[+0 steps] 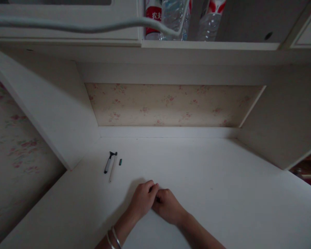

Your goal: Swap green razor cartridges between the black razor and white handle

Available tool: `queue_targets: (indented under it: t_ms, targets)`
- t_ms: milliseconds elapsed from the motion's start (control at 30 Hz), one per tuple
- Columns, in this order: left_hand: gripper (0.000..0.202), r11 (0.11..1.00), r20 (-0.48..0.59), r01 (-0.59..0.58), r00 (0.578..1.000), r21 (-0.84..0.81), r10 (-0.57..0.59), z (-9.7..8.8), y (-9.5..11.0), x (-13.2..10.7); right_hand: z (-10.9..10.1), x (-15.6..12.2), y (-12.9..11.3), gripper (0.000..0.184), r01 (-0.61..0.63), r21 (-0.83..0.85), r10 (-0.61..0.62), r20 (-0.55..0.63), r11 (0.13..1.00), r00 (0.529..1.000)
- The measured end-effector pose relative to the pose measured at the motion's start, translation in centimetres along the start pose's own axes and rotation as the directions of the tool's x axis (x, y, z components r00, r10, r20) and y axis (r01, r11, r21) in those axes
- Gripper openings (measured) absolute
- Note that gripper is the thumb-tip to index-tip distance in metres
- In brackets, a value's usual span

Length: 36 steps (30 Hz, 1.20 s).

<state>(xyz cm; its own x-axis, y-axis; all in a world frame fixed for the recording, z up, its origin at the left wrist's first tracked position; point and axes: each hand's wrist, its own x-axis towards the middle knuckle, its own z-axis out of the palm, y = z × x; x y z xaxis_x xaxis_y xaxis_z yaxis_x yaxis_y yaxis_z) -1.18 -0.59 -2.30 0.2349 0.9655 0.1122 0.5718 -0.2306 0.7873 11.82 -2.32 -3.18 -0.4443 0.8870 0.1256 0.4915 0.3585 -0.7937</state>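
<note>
My left hand point(143, 197) and my right hand point(168, 206) rest close together on the white desk point(204, 193), knuckles up and touching. Both are closed, fingers curled inward; whatever lies inside them, if anything, is hidden. Two silver bangles point(114, 238) circle my left wrist. Beyond my left hand lies what looks like a razor point(108, 164) with a grey and black handle. Alongside it is a thin pale stick point(113, 168) with a dark end. A small dark green piece point(120, 162) sits just to their right.
Over the desk hangs a white cabinet point(186, 55) whose open shelf holds plastic bottles point(153, 15). A thick pale cable or bar point(80, 26) crosses in front of it. Side panels point(54, 110) enclose the desk left and right, with flowered wallpaper point(168, 103) behind.
</note>
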Motion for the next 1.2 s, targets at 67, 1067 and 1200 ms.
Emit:
queue_targets:
  t_ms: [67,1067,1200]
  targets:
    - [0.035,1.0,0.0,0.002,1.0,0.002,-0.002,-0.01,0.03,-0.07,-0.06,-0.02,-0.06,0.021,0.005,-0.003,-0.005,-0.003,1.0,1.0]
    - [0.035,1.0,-0.001,-0.001,1.0,0.011,0.001,0.12,-0.15,-0.07,-0.14,-0.1,-0.27,0.024,-0.05,-0.031,0.051,0.028,0.998,0.998]
    - [0.035,1.0,0.004,-0.006,1.0,0.015,0.006,0.01,-0.05,-0.06,-0.18,-0.13,-0.3,0.022,-0.022,-0.018,0.023,0.018,1.0,1.0]
